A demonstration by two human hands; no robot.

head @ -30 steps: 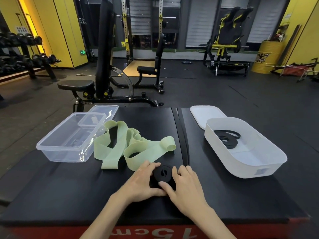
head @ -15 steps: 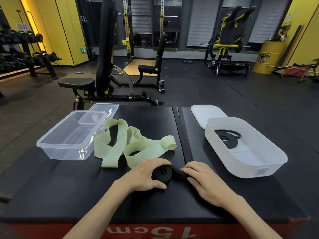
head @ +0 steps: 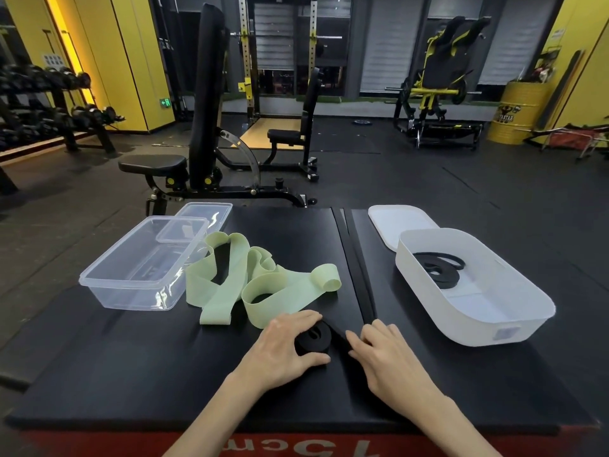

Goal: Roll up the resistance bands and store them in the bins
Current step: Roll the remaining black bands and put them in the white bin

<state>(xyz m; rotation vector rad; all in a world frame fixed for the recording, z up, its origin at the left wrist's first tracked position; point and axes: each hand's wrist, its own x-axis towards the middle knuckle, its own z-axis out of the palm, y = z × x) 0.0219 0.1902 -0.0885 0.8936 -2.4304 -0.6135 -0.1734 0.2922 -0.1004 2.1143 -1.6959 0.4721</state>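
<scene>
Change: the right hand (head: 389, 357) has slid off the black band roll (head: 314, 338) and moved to the right, so the two hands no longer huddle over it.
Left hand (head: 286, 347): fingers and thumb curl round the roll, holding it on the tabletop (head: 131, 374).
Right hand: fingers fairly straight, tips pressing the loose tail (head: 339, 338) flat just beside the roll.
Meaning: the roll appears to be nearly wound; the short tail is probably all that is left.
Destination: the white bin (head: 514, 328) to the right already holds another black band (head: 441, 275).
Remaining: the green band (head: 257, 285) lies unrolled beside the clear bin (head: 108, 285).
</scene>
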